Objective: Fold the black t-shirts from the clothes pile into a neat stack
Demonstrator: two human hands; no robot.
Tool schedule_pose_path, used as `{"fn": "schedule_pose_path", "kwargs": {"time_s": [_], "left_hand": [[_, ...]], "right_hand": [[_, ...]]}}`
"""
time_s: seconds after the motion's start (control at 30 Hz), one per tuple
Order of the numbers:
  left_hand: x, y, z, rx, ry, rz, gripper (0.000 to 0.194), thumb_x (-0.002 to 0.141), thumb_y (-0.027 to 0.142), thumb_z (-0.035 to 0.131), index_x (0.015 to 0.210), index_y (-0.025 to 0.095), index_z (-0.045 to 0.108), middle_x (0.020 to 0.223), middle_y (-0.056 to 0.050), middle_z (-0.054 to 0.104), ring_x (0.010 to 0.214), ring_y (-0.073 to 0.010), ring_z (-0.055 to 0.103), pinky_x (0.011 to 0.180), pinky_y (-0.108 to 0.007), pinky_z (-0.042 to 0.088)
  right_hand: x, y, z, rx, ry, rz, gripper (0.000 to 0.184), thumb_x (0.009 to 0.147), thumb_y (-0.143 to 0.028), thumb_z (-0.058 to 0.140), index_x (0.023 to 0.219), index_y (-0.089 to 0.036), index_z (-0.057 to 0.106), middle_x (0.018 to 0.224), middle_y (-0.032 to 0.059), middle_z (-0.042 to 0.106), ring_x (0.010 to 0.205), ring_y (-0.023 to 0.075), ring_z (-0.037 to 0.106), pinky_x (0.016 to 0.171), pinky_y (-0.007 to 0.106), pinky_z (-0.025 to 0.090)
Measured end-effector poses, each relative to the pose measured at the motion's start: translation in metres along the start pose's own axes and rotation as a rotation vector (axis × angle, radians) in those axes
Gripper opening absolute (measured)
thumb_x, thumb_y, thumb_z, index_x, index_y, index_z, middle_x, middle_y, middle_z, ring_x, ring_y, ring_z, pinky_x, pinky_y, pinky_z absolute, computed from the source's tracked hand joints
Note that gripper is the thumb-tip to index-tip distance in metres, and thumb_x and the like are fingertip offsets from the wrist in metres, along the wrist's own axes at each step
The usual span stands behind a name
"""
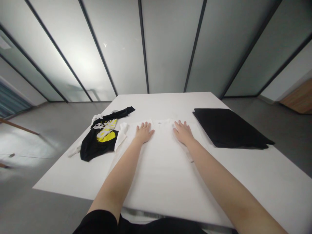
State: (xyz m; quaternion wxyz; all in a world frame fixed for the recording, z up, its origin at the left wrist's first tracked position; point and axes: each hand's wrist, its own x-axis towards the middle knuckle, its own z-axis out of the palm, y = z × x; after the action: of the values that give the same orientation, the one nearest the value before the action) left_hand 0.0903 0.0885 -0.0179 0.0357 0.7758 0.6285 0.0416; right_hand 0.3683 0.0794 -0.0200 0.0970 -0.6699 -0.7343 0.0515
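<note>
Head view: the left hand (pixel 145 132) and right hand (pixel 183 132) rest open and flat, fingers spread evenly and gripping nothing, smoothing the white shirt (pixel 161 172) on the table (pixel 60 177), with a printed tee (pixel 99 139) left of the shirt and a black stack (pixel 231 126) right of it.

Left of the left hand (pixel 144 132), a crumpled black T-shirt (pixel 97 146) with a yellow and white print, lying on the white worktop (pixel 60 177). Right of the right hand (pixel 184 132), a flat folded pile of black cloth (pixel 229 128), near the worktop's right edge. Beyond both hands, frosted glass panels (pixel 168 48) in dark frames, above a grey floor (pixel 48 120). Farther right, past the pile, a wooden board (pixel 299 100) against the wall.
</note>
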Motion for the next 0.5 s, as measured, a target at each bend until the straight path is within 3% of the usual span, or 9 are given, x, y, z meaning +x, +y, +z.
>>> {"fn": "schedule_pose_path", "kwargs": {"time_s": [0.17, 0.3, 0.37, 0.43, 0.5], "left_hand": [[0.002, -0.009, -0.006, -0.017, 0.014, -0.047, 0.062, 0.110, 0.052, 0.041, 0.167, 0.027, 0.045, 0.178, -0.012, 0.035, 0.164, -0.0362, 0.033, 0.130, -0.059, 0.028], [0.009, -0.042, -0.034, -0.201, -0.010, -0.157, 0.051, 0.109, 0.044, 0.043, 0.150, 0.023, 0.064, 0.152, -0.012, 0.068, 0.141, -0.0278, 0.063, 0.120, -0.039, 0.045], [0.009, -0.067, -0.049, -0.230, 0.020, -0.291, 0.049, 0.108, 0.039, 0.046, 0.150, 0.022, 0.063, 0.144, -0.013, 0.073, 0.134, -0.0268, 0.068, 0.114, -0.036, 0.049], [0.006, -0.093, -0.060, -0.129, 0.098, -0.452, 0.052, 0.103, 0.037, 0.052, 0.151, 0.019, 0.062, 0.149, -0.018, 0.069, 0.142, -0.0336, 0.062, 0.118, -0.044, 0.046], [0.001, -0.115, -0.064, -0.042, 0.097, -0.680, 0.059, 0.097, 0.036, 0.059, 0.152, 0.014, 0.060, 0.152, -0.025, 0.063, 0.147, -0.0424, 0.055, 0.119, -0.054, 0.044]], "right_hand": [[-0.004, -0.003, 0.000, -0.054, -0.084, 0.012, 0.060, 0.112, -0.043, 0.036, 0.167, -0.022, 0.046, 0.179, 0.0161, 0.033, 0.163, 0.0430, 0.030, 0.130, 0.060, 0.024], [-0.004, 0.000, -0.003, -0.057, -0.080, 0.012, 0.059, 0.112, -0.043, 0.038, 0.166, -0.024, 0.048, 0.178, 0.0143, 0.036, 0.162, 0.0403, 0.032, 0.130, 0.057, 0.026], [-0.004, -0.001, -0.005, -0.057, -0.081, 0.018, 0.058, 0.112, -0.042, 0.038, 0.165, -0.024, 0.049, 0.178, 0.0142, 0.036, 0.162, 0.0401, 0.033, 0.130, 0.056, 0.026], [-0.004, -0.002, -0.005, -0.053, -0.078, 0.026, 0.057, 0.111, -0.042, 0.039, 0.165, -0.024, 0.051, 0.178, 0.0135, 0.036, 0.162, 0.0399, 0.033, 0.130, 0.056, 0.026], [-0.004, -0.002, -0.005, -0.047, -0.072, 0.029, 0.057, 0.111, -0.043, 0.039, 0.164, -0.025, 0.052, 0.178, 0.0128, 0.037, 0.162, 0.0396, 0.034, 0.130, 0.056, 0.026]]}}
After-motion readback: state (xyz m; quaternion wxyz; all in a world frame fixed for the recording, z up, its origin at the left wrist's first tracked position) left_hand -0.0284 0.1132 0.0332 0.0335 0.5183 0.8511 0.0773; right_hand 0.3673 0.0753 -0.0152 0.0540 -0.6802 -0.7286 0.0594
